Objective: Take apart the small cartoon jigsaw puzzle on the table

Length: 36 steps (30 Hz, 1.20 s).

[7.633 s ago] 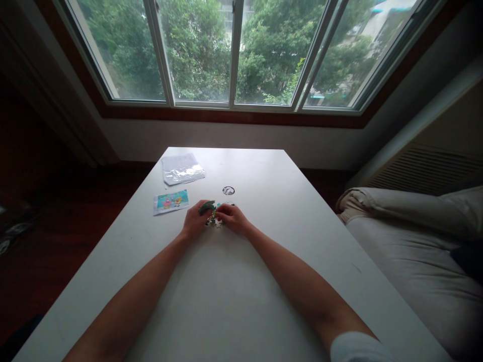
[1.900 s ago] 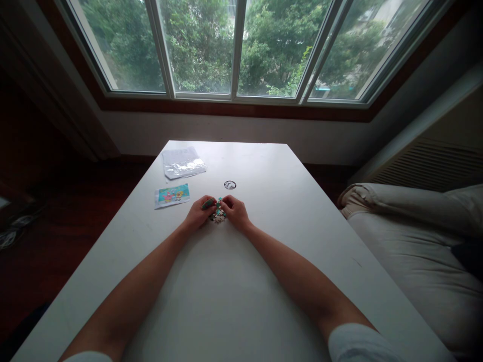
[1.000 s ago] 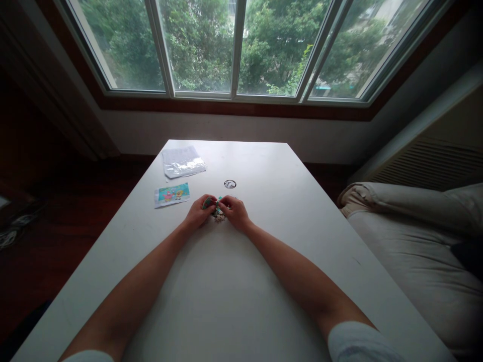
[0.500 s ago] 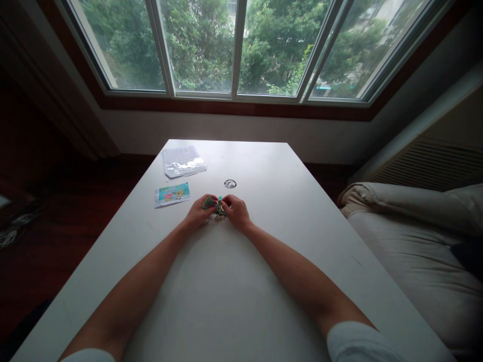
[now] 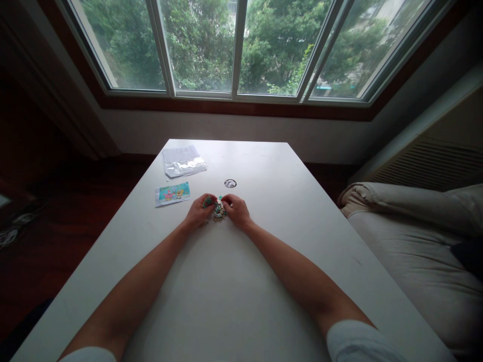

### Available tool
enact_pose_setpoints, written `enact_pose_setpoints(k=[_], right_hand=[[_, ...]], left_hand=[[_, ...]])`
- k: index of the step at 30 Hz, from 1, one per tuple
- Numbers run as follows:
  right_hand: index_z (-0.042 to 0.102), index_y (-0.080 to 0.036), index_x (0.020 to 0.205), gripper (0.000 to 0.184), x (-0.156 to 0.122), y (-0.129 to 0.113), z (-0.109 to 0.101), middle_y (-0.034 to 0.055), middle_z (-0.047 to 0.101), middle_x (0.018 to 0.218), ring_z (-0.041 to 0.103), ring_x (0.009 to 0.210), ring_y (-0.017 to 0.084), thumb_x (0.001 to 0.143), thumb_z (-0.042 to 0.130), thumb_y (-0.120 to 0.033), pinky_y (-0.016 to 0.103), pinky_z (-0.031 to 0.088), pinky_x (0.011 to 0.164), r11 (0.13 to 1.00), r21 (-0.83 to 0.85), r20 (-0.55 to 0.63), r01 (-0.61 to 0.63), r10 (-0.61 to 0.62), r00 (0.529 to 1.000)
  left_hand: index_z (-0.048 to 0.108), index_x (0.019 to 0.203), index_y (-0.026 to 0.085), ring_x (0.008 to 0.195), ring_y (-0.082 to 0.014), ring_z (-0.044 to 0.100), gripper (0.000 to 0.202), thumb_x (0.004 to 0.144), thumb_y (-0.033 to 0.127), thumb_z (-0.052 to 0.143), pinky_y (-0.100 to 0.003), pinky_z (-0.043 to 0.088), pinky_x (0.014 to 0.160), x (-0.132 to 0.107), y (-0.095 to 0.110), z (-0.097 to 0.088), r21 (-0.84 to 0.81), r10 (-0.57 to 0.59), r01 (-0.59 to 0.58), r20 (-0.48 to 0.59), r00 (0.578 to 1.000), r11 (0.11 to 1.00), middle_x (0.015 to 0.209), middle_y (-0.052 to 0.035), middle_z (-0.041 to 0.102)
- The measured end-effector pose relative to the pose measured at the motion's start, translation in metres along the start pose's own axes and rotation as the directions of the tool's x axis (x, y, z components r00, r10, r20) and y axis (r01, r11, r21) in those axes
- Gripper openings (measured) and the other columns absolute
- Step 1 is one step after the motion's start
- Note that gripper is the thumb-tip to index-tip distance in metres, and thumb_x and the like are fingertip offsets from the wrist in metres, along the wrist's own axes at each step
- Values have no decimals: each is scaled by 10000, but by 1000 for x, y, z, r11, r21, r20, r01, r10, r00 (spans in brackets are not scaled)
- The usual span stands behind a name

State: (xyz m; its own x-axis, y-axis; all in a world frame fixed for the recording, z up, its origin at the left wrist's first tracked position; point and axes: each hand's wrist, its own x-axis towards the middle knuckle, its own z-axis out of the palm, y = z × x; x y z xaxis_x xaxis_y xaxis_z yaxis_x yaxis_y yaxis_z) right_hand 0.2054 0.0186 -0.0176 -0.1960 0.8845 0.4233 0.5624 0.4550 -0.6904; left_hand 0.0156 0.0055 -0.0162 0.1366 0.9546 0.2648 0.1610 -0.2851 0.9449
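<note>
pieces lie heaped on the tabletop, well in from its left and right edges and toward the far edge, between the two grips. the left grip is closed around a green clump; the right grip is narrow at the heap's right side, and whether it pinches anything i cannot tell. the likeliest trouble, i judge, is scattering: with both grips so close in, a careless brush could push bits outward, and ones so small would be easy to miss. the clump might also shed if the left grip slackens. a wide leftward sweep could shift the card, near the left edge, or even the sleeve by the far left corner; a forward reach could knock the disc beyond the heap.
</note>
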Motion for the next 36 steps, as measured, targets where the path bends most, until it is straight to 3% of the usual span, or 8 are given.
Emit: enact_pose_setpoints(k=[9,12,15,18,23,28,32,36], right_hand=[[710,-236,857,102,5,9,-7,17,652,842,554,853,191,813,655,-163,320,397,842,976,-108,189,190,-168,968],[717,-245,891,75,8,10,-16,30,649,903,548,891,200,816,718,-248,333,384,875,942,-99,328,320,-272,905],[715,-264,988,248,9,8,-23,53,633,995,535,951,222,785,787,-388,348,380,895,901,-97,425,423,-346,836],[699,-266,1028,308,8,6,-25,68,622,1048,519,1003,240,777,797,-414,359,378,908,875,-138,450,464,-362,817],[706,-253,965,162,7,3,-22,69,636,1014,515,986,230,870,705,-386,358,371,908,854,-150,437,497,-394,809],[693,-230,882,89,3,2,-14,50,652,907,534,891,197,904,611,-257,319,395,846,903,-73,342,423,-376,861],[662,-216,866,81,1,2,-9,16,662,822,555,776,157,879,582,-222,269,420,740,975,51,194,215,-221,956],[663,-215,888,122,0,2,-8,-12,680,776,548,678,127,886,592,-314,247,432,673,985,161,161,55,-81,984]], left_hand=[[663,966,198,745,-144,586,193,781,250,667,-262,482,722,1,-8,-3,59,19,-13,-93,996,998,839,6,656],[663,951,196,737,-144,579,170,793,257,650,-257,472,707,1,-9,-4,80,23,-14,-111,994,997,819,9,648],[663,942,195,746,-143,580,156,808,268,636,-254,464,715,1,-8,-6,98,33,-21,-125,992,995,835,9,652],[665,939,194,753,-146,586,155,810,273,632,-256,464,720,2,-7,-6,110,40,-26,-127,991,994,842,7,656],[672,939,195,774,-160,613,164,801,268,619,-266,480,740,2,-9,-6,124,42,-27,-122,992,992,843,2,676],[679,928,196,769,-171,628,167,801,288,621,-269,490,723,1,-9,-8,137,34,-19,-113,993,990,835,-3,693],[674,931,202,803,-178,641,167,825,323,631,-274,500,754,0,-5,-7,137,37,-26,-77,996,990,867,-7,704],[691,925,204,831,-188,641,203,852,385,637,-284,500,793,1,0,-4,146,36,-31,-37,999,989,875,-12,706]])
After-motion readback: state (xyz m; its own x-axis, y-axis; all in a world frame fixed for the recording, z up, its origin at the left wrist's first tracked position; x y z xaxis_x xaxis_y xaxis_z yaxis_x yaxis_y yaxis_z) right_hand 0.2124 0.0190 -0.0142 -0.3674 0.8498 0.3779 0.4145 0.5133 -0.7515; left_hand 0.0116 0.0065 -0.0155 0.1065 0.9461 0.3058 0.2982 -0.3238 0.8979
